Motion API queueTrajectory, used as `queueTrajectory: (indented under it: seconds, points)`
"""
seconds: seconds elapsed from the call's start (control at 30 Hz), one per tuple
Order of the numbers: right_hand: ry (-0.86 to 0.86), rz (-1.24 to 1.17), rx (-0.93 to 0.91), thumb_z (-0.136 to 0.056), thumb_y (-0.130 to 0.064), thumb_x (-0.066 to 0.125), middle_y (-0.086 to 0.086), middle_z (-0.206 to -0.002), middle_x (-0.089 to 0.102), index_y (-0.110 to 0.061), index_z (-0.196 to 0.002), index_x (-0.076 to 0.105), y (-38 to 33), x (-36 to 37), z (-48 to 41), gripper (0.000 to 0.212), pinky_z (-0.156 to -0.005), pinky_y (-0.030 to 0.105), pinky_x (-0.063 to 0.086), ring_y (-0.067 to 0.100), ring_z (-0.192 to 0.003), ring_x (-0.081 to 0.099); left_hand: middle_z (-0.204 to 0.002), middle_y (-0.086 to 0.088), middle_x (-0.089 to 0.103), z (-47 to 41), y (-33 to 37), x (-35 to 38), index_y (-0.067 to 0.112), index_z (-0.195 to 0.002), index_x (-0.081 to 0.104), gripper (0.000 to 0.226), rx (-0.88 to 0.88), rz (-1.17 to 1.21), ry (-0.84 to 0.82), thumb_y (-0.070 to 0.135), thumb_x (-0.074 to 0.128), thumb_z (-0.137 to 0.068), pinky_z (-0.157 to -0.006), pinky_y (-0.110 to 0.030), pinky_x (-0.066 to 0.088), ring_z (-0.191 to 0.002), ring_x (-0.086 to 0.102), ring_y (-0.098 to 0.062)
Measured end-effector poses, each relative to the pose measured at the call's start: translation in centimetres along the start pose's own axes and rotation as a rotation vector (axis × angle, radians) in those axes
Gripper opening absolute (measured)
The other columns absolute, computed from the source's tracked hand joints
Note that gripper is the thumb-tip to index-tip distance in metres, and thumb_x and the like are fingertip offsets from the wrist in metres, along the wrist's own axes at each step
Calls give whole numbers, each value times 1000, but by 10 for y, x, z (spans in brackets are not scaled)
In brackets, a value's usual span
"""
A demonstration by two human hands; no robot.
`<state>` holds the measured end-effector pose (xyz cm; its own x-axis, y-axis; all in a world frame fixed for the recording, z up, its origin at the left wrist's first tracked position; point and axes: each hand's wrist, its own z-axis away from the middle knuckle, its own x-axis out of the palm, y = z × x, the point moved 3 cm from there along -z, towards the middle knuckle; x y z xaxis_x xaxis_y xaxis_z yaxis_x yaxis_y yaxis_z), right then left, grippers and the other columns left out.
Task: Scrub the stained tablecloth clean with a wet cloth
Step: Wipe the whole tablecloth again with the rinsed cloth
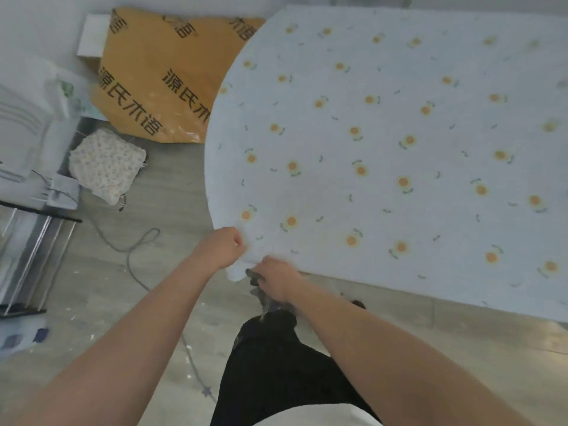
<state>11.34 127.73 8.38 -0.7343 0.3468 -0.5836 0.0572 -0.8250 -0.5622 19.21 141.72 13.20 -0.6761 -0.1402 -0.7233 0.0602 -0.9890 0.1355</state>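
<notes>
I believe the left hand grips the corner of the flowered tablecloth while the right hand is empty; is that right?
Not quite. The right hand is not empty: it holds a dark cloth at the corner of the tablecloth, as the head view shows. The left hand does grip the tablecloth by that corner.

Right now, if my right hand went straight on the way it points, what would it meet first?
Probably the corner of the pale blue flower-printed tablecloth, just ahead of the right hand; depth is unclear.
</notes>
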Motion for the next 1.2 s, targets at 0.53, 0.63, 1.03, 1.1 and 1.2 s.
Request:
queueTrajectory:
  seconds: [0.53, 0.63, 1.03, 1.1, 1.2]
  points:
    - [1021, -1149, 512, -100, -17, 53, 0, -96, 70, -18, -113, 69, 50, -120, 150, 21, -81, 38, 55, 19, -86, 65, -105, 5, 76, 38, 195, -65, 22, -133, 57, 44, 661, 314, -489, 27, 76, -94, -85, -36, 61, -92, 74, -11]
    - [1088, -1268, 511, -102, -16, 50, 1, -82, 66, -15, -113, 68, 53, -118, 172, 21, -61, 31, 53, 14, -65, 59, -96, 2, 75, 45, 218, -65, 21, -129, 60, 41, 721, 236, -500, 10, 72, -92, -64, -28, 56, -75, 71, -13]
    - [1235, -1457, 596, -96, -5, 40, 6, -91, 63, -28, -128, 52, 128, -83, 284, 42, -60, 30, 51, 19, -72, 54, -109, -13, 71, 85, 339, -11, 18, -99, 74, 39, 807, 160, -533, -14, 53, -88, -72, -32, 58, -83, 70, -21]
    - [1241, -1438, 601, -95, -3, 38, 5, -95, 63, -25, -130, 57, 148, -75, 309, 45, -59, 30, 52, 19, -71, 55, -113, -15, 71, 102, 366, 6, 24, -90, 76, 43, 843, 128, -526, -14, 55, -88, -72, -31, 56, -84, 70, -20]
    - [1226, -1393, 580, -94, 0, 36, 4, -99, 64, -23, -128, 63, 181, -68, 350, 49, -58, 30, 51, 18, -71, 55, -111, -9, 74, 126, 409, 32, 25, -91, 76, 40, 873, 104, -496, -11, 60, -89, -74, -33, 56, -85, 68, -19]
